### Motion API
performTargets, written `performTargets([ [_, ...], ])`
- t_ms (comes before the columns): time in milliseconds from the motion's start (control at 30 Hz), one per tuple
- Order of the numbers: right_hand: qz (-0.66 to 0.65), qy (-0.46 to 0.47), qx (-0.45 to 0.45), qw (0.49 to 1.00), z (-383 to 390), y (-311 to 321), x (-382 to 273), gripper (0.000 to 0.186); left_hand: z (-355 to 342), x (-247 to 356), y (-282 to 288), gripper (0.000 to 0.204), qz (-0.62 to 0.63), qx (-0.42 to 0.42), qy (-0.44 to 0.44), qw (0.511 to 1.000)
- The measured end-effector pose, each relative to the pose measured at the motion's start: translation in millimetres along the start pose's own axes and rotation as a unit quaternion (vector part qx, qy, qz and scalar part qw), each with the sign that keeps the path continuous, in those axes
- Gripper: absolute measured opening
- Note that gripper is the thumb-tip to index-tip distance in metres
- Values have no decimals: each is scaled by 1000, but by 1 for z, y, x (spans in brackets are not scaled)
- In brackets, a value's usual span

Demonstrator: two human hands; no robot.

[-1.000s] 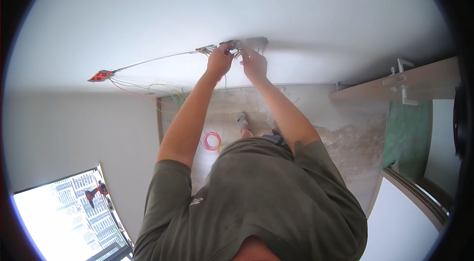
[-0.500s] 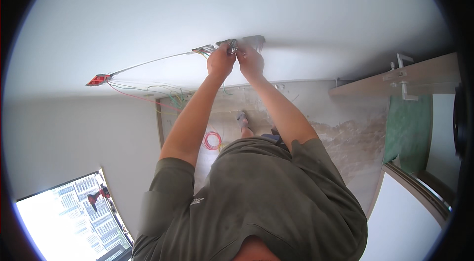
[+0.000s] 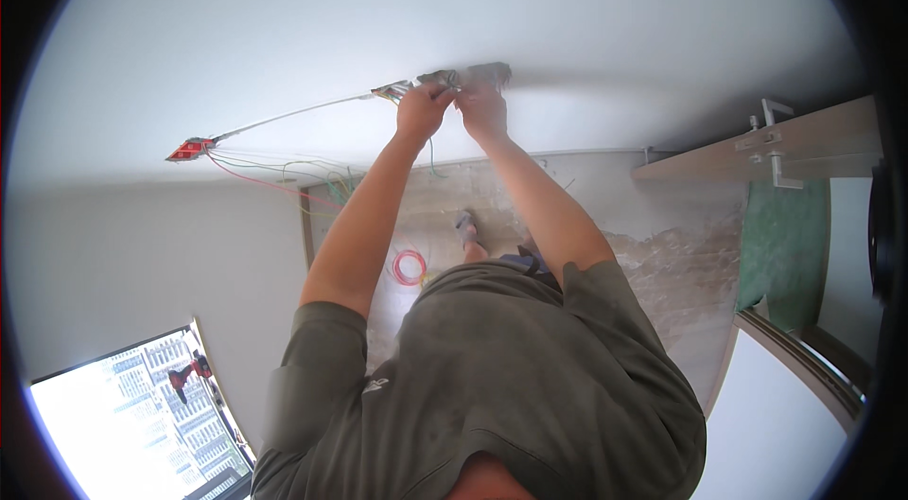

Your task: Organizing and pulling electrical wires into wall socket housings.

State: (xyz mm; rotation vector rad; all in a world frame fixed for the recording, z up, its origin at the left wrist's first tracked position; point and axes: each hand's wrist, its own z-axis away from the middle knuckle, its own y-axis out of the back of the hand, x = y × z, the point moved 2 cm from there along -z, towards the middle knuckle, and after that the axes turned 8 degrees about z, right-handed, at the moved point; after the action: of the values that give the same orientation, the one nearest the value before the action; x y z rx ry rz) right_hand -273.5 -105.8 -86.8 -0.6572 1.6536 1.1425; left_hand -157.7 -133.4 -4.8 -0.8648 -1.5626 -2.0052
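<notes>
My left hand (image 3: 421, 112) and my right hand (image 3: 482, 112) meet at a rough wall cutout (image 3: 437, 77) containing wires. Both are closed, fingertips together on something small among the wires that I cannot make out. An open wire-filled box (image 3: 391, 90) sits just left of my left hand; a dark, blurred recess (image 3: 492, 72) lies behind my right hand. A red wall box (image 3: 189, 149) farther left trails thin coloured wires (image 3: 284, 169), with a pale narrow strip (image 3: 293, 114) running toward the middle boxes.
A red wire coil (image 3: 409, 267) lies on the dusty floor (image 3: 662, 273) near my feet. An open door (image 3: 719, 159) with lever handles stands right, beside a green surface (image 3: 780, 245). A red-and-black drill (image 3: 189, 375) sits by the bright window (image 3: 104, 415), lower left.
My fingertips have shifted slightly at the middle cutout, and the fitting seen between them half a second ago is now more covered by my fingers. My arms keep much the same position.
</notes>
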Motion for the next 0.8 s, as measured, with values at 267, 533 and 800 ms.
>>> performTargets([
  [267,-65,-32,-38,997,6,10,-6,19,13,12,-3,27,-262,116,-190,939],
  [533,-273,-94,-225,931,3,9,-1,19,16,22,2,17,-295,37,-170,940],
  [800,-4,15,-128,992,22,10,0,17,6,4,-12,34,-108,43,-16,993],
])
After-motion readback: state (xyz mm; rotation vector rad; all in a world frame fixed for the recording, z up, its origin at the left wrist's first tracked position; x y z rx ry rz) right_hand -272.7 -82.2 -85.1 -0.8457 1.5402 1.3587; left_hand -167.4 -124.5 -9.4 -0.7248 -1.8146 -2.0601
